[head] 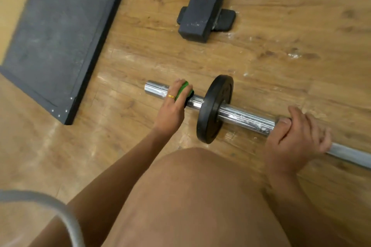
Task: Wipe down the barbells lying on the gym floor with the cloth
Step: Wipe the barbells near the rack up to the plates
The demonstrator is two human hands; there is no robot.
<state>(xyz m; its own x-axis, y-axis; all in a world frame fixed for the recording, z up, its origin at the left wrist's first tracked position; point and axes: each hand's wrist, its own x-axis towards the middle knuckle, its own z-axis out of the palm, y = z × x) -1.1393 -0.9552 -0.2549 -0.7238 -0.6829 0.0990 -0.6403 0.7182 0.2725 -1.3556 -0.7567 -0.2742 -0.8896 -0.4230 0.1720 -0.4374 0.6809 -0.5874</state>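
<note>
Left of the plate [214, 108], left hand [170, 110] clamps a cloth [181, 91] round the bar [245, 118]; right hand [297, 138] grips right of it.

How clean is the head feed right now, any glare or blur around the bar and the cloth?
Head view: glare streaks the chrome barbell and patches of the wooden floor; the right hand is slightly motion-blurred, the left hand gripping the green cloth sharper; a grey curved object at bottom left is out of focus.
</note>
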